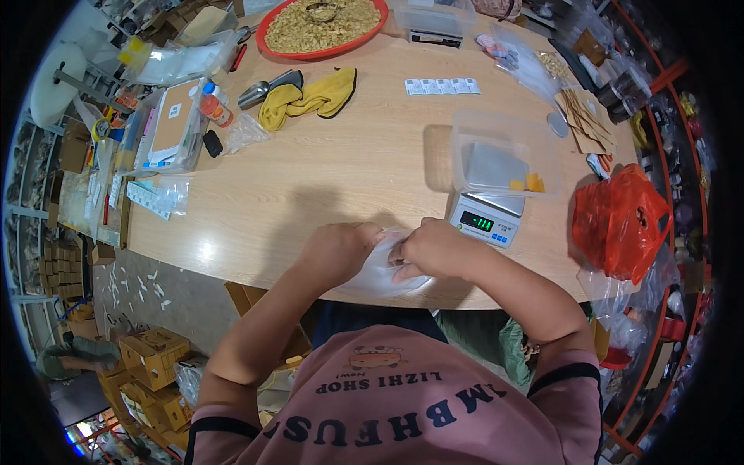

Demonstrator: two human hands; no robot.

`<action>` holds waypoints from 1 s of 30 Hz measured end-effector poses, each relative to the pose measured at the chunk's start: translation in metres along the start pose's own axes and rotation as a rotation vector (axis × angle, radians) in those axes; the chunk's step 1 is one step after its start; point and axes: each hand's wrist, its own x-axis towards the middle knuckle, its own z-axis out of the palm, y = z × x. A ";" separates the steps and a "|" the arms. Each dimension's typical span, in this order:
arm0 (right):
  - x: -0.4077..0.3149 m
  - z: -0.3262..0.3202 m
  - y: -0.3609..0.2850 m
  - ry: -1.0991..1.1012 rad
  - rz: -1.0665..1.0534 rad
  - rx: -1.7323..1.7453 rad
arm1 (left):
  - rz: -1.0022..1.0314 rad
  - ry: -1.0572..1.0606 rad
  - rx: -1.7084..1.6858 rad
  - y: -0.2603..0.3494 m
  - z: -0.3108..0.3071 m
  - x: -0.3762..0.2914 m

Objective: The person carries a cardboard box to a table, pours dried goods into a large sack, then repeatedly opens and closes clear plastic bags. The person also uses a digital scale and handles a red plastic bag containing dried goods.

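Near the table's front edge lies a clear plastic bag [381, 273], between my two hands. My left hand [343, 253] pinches its upper edge between thumb and fingers. My right hand [427, 250] is at the bag's right side, with bent fingers against the film; whether it grips the film is hard to tell. Just beyond my right hand stands a digital scale [485, 224] with a lit green display. On its plate rests a clear plastic tub [505, 122] with a few yellow pieces [532, 183] inside.
A red tray [264, 46] of pale dried slices stands at the back, near a metal scoop [254, 95] and a yellow-black cloth [319, 102]. A strip of labels [443, 86] lies mid-table. A red plastic bag [616, 224] sits at the right edge, a document bin [174, 131] at the left.
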 end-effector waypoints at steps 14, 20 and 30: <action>0.004 0.001 0.017 0.058 0.088 0.110 | 0.100 0.291 -0.312 0.006 -0.023 -0.002; -0.014 0.020 0.001 0.083 0.038 -0.048 | -0.094 0.726 -0.420 -0.046 0.017 -0.108; -0.021 0.023 0.004 0.089 0.039 0.062 | -1.175 -0.588 -0.536 -0.096 0.223 -0.394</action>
